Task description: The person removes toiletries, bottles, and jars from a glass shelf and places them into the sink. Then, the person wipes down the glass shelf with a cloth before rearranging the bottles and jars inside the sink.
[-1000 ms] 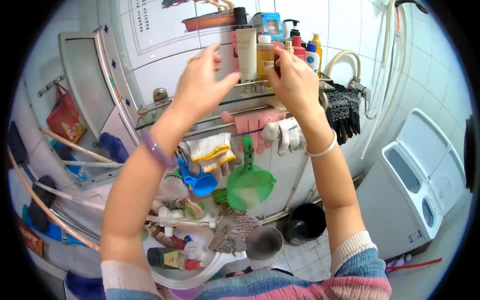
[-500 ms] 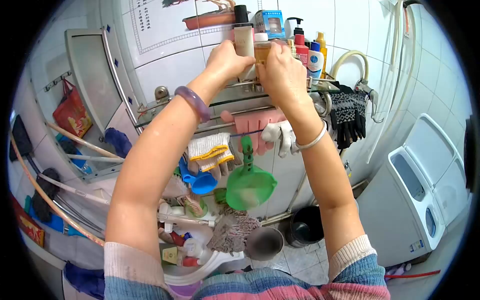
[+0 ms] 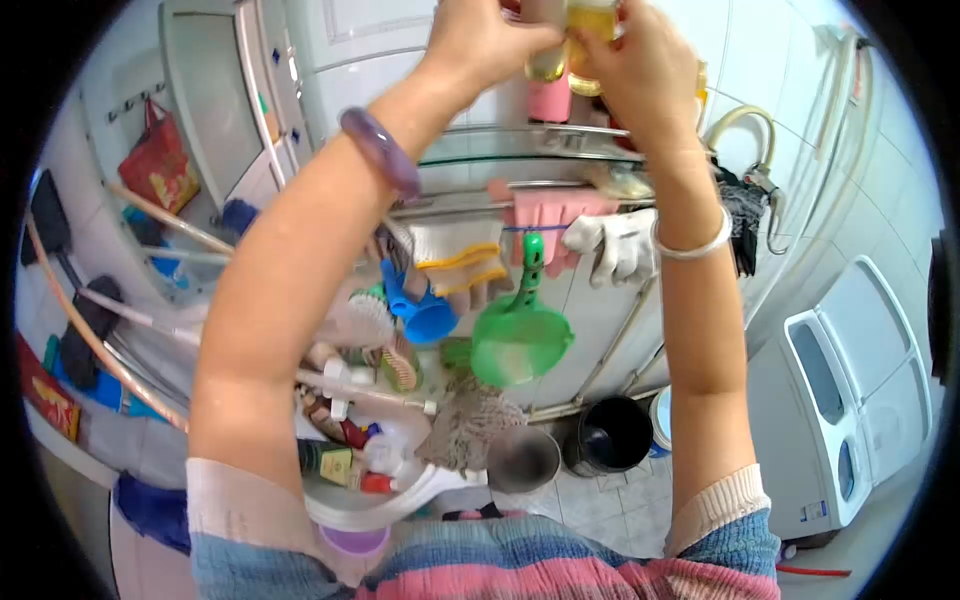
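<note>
At the top edge, my left hand (image 3: 480,42) is closed on a pale tube (image 3: 545,45), its fingers partly cut off by the frame. Beside it, my right hand (image 3: 645,75) grips a bottle of yellow liquid (image 3: 592,28). Both items are raised side by side, nearly touching, and blurred by motion. Behind and below them a pink container (image 3: 550,102) stands on the glass shelf (image 3: 470,150).
Below the shelf hang pink gloves (image 3: 555,218), white gloves (image 3: 622,245), a green scoop (image 3: 522,340) and a blue cup (image 3: 430,320). Lower down are a basin with bottles (image 3: 365,515), a grey bucket (image 3: 523,460) and a black bin (image 3: 612,435). A washing machine (image 3: 770,430) stands right.
Both hands have closed on the tube and the yellow bottle and moved upward with them. The camera view has tilted down, so the shelf's items are mostly out of frame or hidden.
</note>
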`<state>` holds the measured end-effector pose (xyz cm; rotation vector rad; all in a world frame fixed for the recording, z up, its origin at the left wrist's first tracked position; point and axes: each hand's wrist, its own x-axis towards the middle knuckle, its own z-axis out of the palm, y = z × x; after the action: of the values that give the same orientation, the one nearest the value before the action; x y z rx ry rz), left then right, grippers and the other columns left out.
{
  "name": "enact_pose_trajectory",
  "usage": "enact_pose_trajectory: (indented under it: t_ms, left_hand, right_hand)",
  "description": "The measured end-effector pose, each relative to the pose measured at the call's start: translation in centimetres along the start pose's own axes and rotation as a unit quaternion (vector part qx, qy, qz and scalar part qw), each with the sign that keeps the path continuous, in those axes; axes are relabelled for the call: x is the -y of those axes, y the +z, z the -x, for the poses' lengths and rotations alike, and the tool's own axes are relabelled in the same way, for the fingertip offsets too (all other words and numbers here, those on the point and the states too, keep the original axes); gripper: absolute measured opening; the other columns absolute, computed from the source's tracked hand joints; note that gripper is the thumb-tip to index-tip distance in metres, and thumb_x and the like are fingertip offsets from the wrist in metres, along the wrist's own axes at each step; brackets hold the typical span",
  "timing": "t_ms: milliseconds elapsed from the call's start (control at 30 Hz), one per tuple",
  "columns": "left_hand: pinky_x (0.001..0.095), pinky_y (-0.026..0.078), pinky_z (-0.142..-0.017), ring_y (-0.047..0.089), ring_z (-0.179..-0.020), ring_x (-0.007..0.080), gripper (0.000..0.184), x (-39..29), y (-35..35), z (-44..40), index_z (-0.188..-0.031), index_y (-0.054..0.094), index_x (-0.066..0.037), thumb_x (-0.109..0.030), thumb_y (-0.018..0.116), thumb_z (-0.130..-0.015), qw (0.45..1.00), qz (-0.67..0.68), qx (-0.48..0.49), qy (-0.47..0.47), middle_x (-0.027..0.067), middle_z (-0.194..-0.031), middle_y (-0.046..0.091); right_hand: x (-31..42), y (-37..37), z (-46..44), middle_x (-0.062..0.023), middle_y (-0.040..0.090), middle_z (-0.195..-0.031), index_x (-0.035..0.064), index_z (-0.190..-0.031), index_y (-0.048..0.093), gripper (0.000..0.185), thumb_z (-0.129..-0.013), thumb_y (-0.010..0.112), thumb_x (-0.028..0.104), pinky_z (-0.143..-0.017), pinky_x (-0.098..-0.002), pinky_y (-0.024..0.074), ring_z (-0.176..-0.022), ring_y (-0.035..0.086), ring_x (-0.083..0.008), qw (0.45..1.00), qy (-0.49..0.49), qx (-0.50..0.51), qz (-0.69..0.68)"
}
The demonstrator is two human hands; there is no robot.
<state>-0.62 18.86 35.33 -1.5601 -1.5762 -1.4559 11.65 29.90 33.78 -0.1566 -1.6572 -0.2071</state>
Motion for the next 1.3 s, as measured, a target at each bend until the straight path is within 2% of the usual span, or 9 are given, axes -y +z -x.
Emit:
enact_pose_trajectory:
  t_ms: [100,233,300,333,400,467,600,967,1300]
  left_hand:
    - [0.0336,0.053,-0.076,0.061,-0.089,0.0246,0.047,-4.2,-4.7,3.3,-0.108,0.052,0.006,-0.013,0.072,-0.07,0.997,-0.006,-0.002,0.079,0.0162,-0.098,0.059]
    - [0.0328,0.054,-0.073,0.064,-0.085,0.025,0.05,-12.3,-8.7,12.7,-0.108,0.052,0.006,-0.013,0.073,-0.067,0.973,-0.133,0.019,-0.19,0.0162,-0.098,0.061]
    - [0.0319,0.055,-0.073,0.066,-0.083,0.0219,0.047,-7.7,-11.8,19.7,-0.107,0.055,0.001,-0.008,0.075,-0.065,0.968,-0.213,0.075,-0.107,0.013,-0.097,0.065]
    - [0.0313,0.051,-0.083,0.06,-0.101,0.021,0.055,-6.9,-12.4,23.2,-0.119,0.048,0.003,0.0,0.073,-0.07,0.972,0.022,0.049,-0.229,0.0125,-0.113,0.058]
    - [0.031,0.052,-0.084,0.06,-0.101,0.0194,0.056,-5.2,-13.0,29.8,-0.121,0.046,0.003,0.001,0.072,-0.072,0.951,-0.008,0.024,-0.308,0.0116,-0.115,0.057]
    - [0.0286,0.055,-0.074,0.065,-0.087,0.0183,0.051,-2.0,-12.8,37.6,-0.111,0.051,0.002,-0.008,0.076,-0.068,0.939,-0.02,-0.058,-0.34,0.0118,-0.097,0.062]
    - [0.0317,0.052,-0.086,0.06,-0.101,0.0188,0.062,1.3,-12.6,52.6,-0.123,0.042,0.002,0.002,0.072,-0.069,0.847,-0.034,-0.098,-0.521,0.0133,-0.113,0.056]
    - [0.0401,0.048,-0.084,0.059,-0.1,0.0373,0.058,1.4,-15.5,66.6,-0.123,0.049,-0.008,-0.005,0.068,-0.068,0.788,-0.209,0.082,-0.573,0.0179,-0.109,0.062]
    - [0.0423,0.044,-0.09,0.055,-0.105,0.0373,0.048,1.3,-19.1,66.9,-0.111,0.061,-0.002,0.012,0.046,-0.067,0.851,-0.221,0.179,-0.442,0.0187,-0.109,0.061]
  right_hand:
    - [4.8,-3.8,0.7,-0.0151,0.066,-0.083,-0.0046,-0.103,0.061,0.028,-0.08,0.069,0.009,-0.057,-0.0312,0.0494,-0.062,0.062,-0.0214,0.973,0.028,0.013,-0.23]
    - [12.0,-7.2,4.9,-0.0092,0.064,-0.087,-0.0034,-0.111,0.058,0.033,-0.081,0.069,0.006,-0.057,-0.0236,0.0484,-0.067,0.06,-0.0101,0.914,0.177,0.19,-0.313]
    - [11.8,-6.1,9.8,-0.0067,0.064,-0.086,0.0016,-0.117,0.058,0.042,-0.078,0.073,0.007,-0.056,-0.0238,0.048,-0.068,0.061,-0.0095,0.915,0.029,0.276,-0.292]
    - [13.6,-5.5,12.4,-0.0074,0.063,-0.086,0.0018,-0.117,0.058,0.044,-0.076,0.074,0.006,-0.054,-0.0248,0.048,-0.065,0.061,-0.0105,0.9,0.004,0.284,-0.33]
    - [16.3,-3.1,17.6,-0.0134,0.06,-0.084,0.0034,-0.106,0.056,0.044,-0.068,0.076,0.01,-0.056,-0.0385,0.0488,-0.067,0.062,-0.03,0.862,-0.032,0.293,-0.412]
    - [19.4,-0.8,24.6,-0.0164,0.058,-0.097,0.0039,-0.114,0.05,0.05,-0.07,0.074,0.01,-0.062,-0.043,0.0504,-0.078,0.061,-0.037,0.789,0.011,0.387,-0.477]
    - [26.4,2.4,38.4,-0.0176,0.058,-0.105,0.0046,-0.112,0.048,0.046,-0.072,0.07,0.013,-0.069,-0.0452,0.0509,-0.083,0.061,-0.0388,0.696,0.04,0.532,-0.481]
    - [33.2,1.6,51.1,-0.02,0.061,-0.094,0.0097,-0.109,0.049,0.038,-0.075,0.064,0.012,-0.068,-0.0456,0.0514,-0.079,0.062,-0.0378,0.544,0.045,0.697,-0.465]
    - [34.4,-2.4,53.2,-0.0144,0.058,-0.103,0.0068,-0.116,0.054,0.033,-0.084,0.05,0.012,-0.071,-0.0393,0.0524,-0.085,0.062,-0.0299,0.608,-0.14,0.635,-0.455]
